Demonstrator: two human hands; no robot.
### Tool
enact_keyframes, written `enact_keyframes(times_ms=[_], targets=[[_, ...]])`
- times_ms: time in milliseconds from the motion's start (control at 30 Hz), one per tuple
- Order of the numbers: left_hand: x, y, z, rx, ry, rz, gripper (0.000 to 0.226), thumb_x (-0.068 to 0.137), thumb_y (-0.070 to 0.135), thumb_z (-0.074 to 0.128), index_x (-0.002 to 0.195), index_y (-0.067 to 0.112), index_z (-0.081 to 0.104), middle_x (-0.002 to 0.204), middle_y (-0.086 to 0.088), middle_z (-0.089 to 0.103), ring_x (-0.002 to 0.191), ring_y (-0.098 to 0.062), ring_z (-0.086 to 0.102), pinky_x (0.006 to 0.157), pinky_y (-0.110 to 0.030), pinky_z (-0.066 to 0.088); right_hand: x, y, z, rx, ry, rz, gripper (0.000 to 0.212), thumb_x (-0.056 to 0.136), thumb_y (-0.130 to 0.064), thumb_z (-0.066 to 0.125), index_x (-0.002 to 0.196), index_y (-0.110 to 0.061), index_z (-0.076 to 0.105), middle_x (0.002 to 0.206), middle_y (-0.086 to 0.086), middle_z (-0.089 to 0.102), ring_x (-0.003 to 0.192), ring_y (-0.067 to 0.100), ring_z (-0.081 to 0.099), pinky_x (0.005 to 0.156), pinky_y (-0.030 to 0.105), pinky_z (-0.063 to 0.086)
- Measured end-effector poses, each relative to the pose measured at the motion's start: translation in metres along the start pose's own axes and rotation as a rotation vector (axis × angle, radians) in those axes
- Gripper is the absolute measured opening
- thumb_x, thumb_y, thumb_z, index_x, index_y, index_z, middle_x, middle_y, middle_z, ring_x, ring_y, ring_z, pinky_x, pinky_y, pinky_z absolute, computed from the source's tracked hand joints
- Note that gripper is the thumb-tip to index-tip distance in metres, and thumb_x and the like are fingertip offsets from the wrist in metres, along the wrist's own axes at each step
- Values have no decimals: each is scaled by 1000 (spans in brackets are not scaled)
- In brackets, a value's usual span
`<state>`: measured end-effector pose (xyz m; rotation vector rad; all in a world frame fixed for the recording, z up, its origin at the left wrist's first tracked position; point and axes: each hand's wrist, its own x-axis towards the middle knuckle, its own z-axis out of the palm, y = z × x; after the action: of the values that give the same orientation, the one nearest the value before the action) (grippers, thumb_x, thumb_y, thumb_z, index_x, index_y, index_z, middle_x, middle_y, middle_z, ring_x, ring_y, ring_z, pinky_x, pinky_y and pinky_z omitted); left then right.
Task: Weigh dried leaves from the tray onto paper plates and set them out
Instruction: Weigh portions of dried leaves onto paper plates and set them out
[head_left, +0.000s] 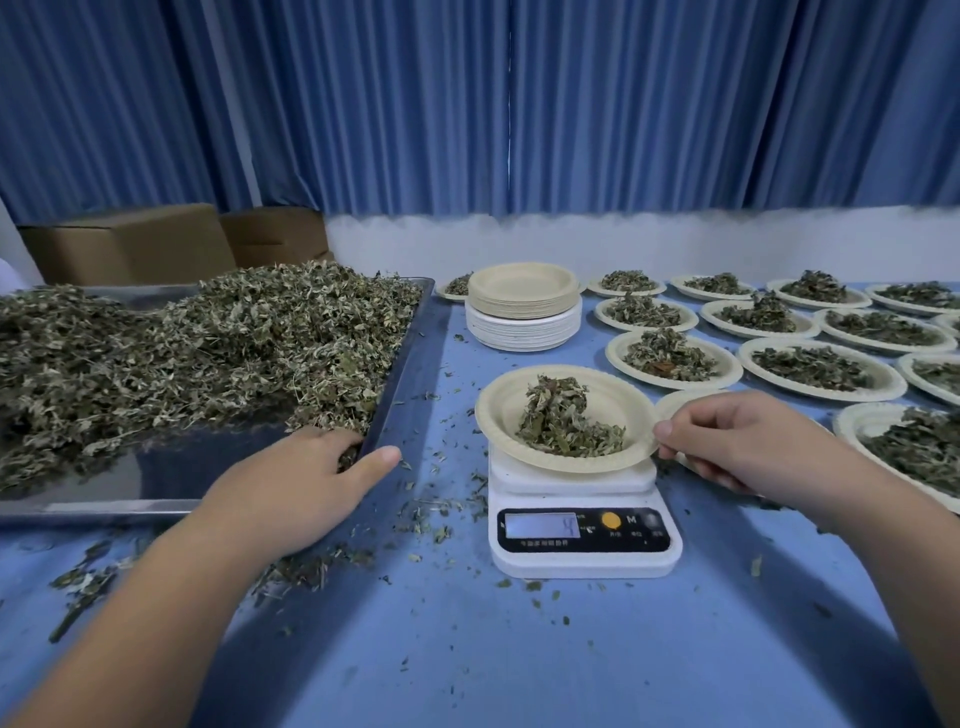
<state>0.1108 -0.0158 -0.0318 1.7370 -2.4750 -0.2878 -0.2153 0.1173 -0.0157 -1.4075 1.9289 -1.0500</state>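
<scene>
While filled plates (675, 358) crowd the surface (467, 649), my right fingers (662, 430) pinch the plate (498, 410) on the scale (582, 558), left fingers (337, 440) curled into the heaped tray's (400, 364) leaves (208, 332).

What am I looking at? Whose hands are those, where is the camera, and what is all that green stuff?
There is no machine here, only a person's two bare hands. The camera sits on the person's head and looks down, so you see what they see. On the blue table stands a metal tray heaped with dried leaves. The left hand reaches into the leaves at the tray's near corner; whether it has grabbed any is hidden. In the middle is a white kitchen scale with a paper plate of leaves on top. The right hand pinches that plate's rim. Behind stands a stack of empty plates, and to the right lie many filled plates.
</scene>
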Motion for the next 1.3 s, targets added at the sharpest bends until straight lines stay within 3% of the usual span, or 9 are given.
enact_keyframes(times_ms=[200, 267, 333, 467, 567, 700, 833, 1033, 1300], targets=[[-3, 4, 2, 98, -66, -73, 90, 76, 86, 11, 146, 34, 33, 150, 3, 38, 131, -21, 44, 99, -40, 42, 2, 2, 2, 17, 9, -8, 29, 88, -35, 65, 68, -14, 70, 50, -2, 50, 41, 11, 38, 38, 16, 30], [-5, 5, 6, 161, -11, -52, 73, 82, 81, 17, 126, 32, 49, 125, 6, 55, 110, -19, 56, 84, -36, 47, 3, 3, 4, 29, 65, -52, 29, 90, -31, 64, 68, -12, 69, 48, -3, 48, 38, 9, 35, 36, 15, 28], [-6, 8, 9, 203, 65, -21, 55, 88, 75, 21, 96, 29, 50, 94, 9, 54, 85, -15, 57, 69, -33, 46, 3, 2, 9, -10, 206, -176, 27, 92, -26, 62, 68, -15, 68, 47, -7, 48, 37, 5, 33, 36, 13, 27], [-8, 15, 10, 209, 156, -18, 49, 93, 68, 26, 74, 24, 37, 78, 7, 48, 71, -15, 52, 60, -31, 39, -4, -10, 24, -229, 336, -525, 14, 91, -27, 56, 88, -28, 70, 86, -18, 61, 79, 2, 56, 66, 8, 39], [-7, 15, 10, 192, 181, -30, 50, 92, 69, 28, 75, 24, 40, 77, 7, 51, 69, -14, 53, 57, -30, 39, -6, -16, 40, -347, 260, -637, 28, 96, -38, 48, 111, -26, 68, 113, -17, 58, 105, -2, 52, 87, 7, 35], [-5, 14, 10, 169, 193, -36, 50, 91, 70, 29, 80, 24, 45, 75, 6, 54, 66, -13, 55, 55, -29, 40, -2, -27, 52, -542, 185, -724, 42, 96, -44, 41, 122, -22, 65, 127, -11, 56, 118, 10, 51, 99, 30, 39], [-2, 11, 8, 146, 240, -40, 53, 91, 71, 27, 95, 26, 55, 73, 7, 56, 64, -11, 55, 53, -28, 40, 11, -35, 54, -699, 101, -729, 53, 96, -52, 28, 122, -24, 65, 128, -9, 57, 118, 13, 52, 99, 37, 42], [1, 5, 4, 27, 300, -44, 47, 91, 70, 33, 100, 30, 57, 62, 5, 57, 58, -14, 59, 54, -28, 47, 37, -38, 51, -682, -27, -515, 73, 84, -68, 13, 127, -29, 57, 126, -12, 54, 116, 9, 49, 98, 35, 41], [10, -11, -2, -147, 402, -86, 51, 84, 68, 50, 111, 27, 62, 58, 4, 55, 50, -14, 53, 42, -23, 34, 37, -34, 49, -524, 137, -616, 59, 93, -60, 23, 115, -25, 65, 112, -15, 59, 105, 4, 53, 91, 24, 41]])
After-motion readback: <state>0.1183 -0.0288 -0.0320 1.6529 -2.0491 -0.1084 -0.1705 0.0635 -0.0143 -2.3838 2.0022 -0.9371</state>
